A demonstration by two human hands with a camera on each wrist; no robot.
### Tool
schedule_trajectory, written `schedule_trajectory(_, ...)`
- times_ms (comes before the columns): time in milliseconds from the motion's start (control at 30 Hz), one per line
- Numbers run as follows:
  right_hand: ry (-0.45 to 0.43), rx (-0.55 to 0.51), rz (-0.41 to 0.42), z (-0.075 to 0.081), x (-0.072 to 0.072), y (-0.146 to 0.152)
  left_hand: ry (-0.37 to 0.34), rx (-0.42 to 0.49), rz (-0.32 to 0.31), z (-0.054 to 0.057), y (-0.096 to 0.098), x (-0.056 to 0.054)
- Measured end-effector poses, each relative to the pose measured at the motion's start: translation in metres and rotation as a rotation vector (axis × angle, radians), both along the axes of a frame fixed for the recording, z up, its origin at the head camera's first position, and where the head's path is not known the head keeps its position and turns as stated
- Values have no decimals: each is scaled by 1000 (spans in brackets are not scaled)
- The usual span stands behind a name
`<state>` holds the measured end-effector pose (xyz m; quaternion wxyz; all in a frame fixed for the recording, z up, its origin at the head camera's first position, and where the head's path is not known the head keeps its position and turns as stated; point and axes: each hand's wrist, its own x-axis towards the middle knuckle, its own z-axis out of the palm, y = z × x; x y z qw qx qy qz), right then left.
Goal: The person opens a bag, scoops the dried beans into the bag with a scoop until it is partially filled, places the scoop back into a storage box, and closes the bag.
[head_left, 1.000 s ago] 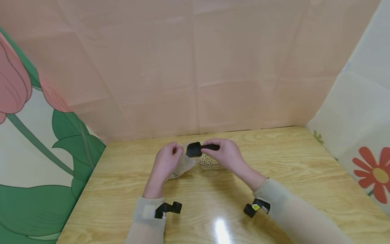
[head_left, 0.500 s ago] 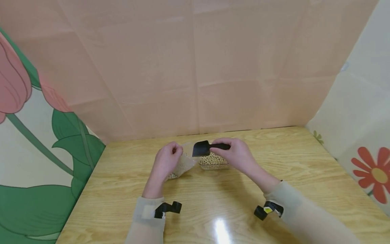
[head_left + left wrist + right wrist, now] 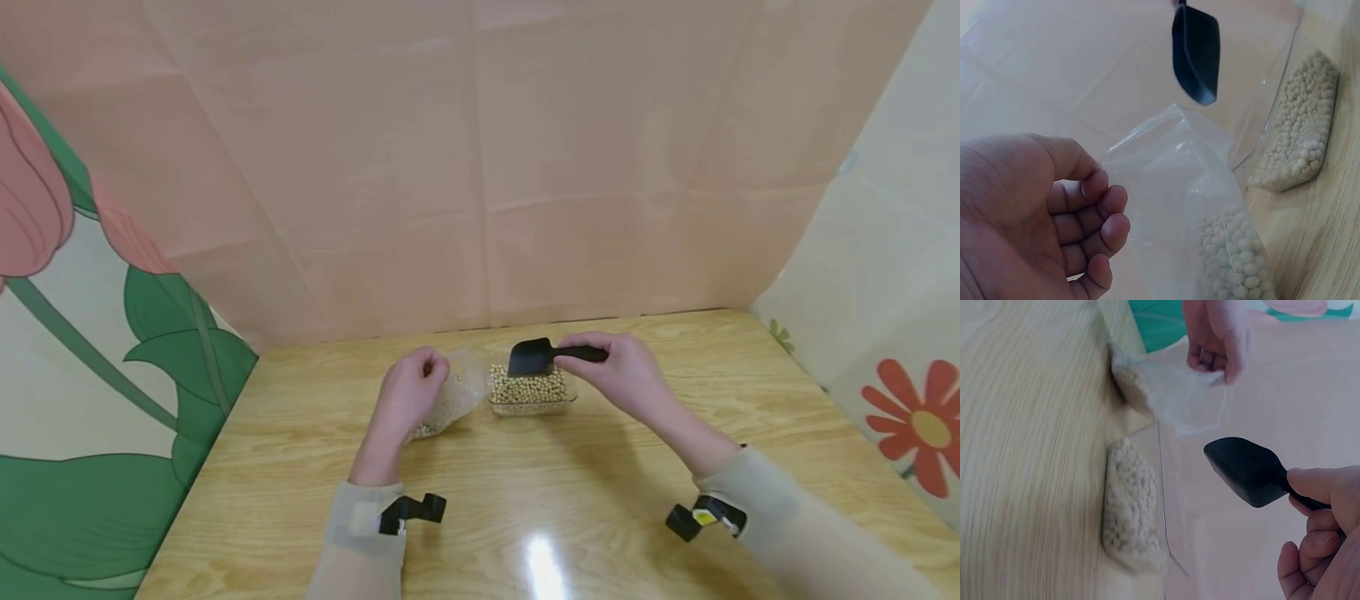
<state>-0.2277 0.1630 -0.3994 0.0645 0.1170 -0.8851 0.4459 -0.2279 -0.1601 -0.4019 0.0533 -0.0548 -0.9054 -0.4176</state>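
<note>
My left hand (image 3: 412, 387) pinches the top edge of a clear plastic bag (image 3: 1172, 181) between thumb and forefinger. Pale round beans (image 3: 1235, 256) fill the bag's lower part, and its mouth gapes toward the right. In my right hand (image 3: 622, 371) is the handle of a black scoop (image 3: 531, 358), gripped by thumb and fingers. The scoop hangs above a clear rectangular container (image 3: 532, 408) that holds many similar beans (image 3: 1132, 500). No beans show in the scoop's blade in the left wrist view. Bag and container stand side by side, the bag on the left.
Everything stands on a wood-grain table (image 3: 480, 500). A pink sheet (image 3: 480, 167) hangs behind its far edge. Flower-patterned panels stand at the left (image 3: 75, 375) and right (image 3: 885, 333). Each sleeve carries a small black camera mount.
My right hand has moved right with the scoop, from beside the bag's mouth to over the container. More of the container now shows. The left hand and bag have stayed nearly still.
</note>
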Motion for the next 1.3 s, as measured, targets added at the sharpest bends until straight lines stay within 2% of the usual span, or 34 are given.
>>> schedule_trajectory(433,11,110,-32,3,-3,25,1,-6,1,1,0,-1)
schedule_trajectory(833,97,246,-33,4,-15,33,9,5,-4,1,0,0)
schedule_trajectory(1300,72,380,6,6,-26,31,2,22,-10,0,-1,1)
